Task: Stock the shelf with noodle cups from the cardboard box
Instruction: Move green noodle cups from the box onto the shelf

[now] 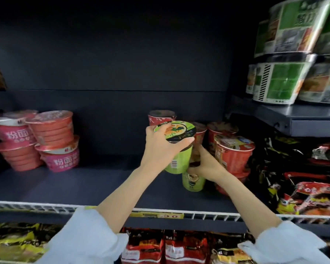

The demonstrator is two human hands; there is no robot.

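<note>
My left hand (161, 149) grips a green noodle cup (177, 147) by its rim, lid tilted toward me, held just above the dark shelf (84, 183). My right hand (206, 164) is closed around the top of a second green noodle cup (193, 182), which stands on the shelf right below and in front of the first. Both cups are next to a group of red noodle cups (232, 153) on the right. The cardboard box is not in view.
Pink noodle bowls (36, 140) are stacked at the shelf's left. Black and red noodle packets (303, 178) fill the right side. Green bowls (293, 82) sit on a higher shelf at upper right. A white wire rail (208, 214) edges the shelf front, with packets below.
</note>
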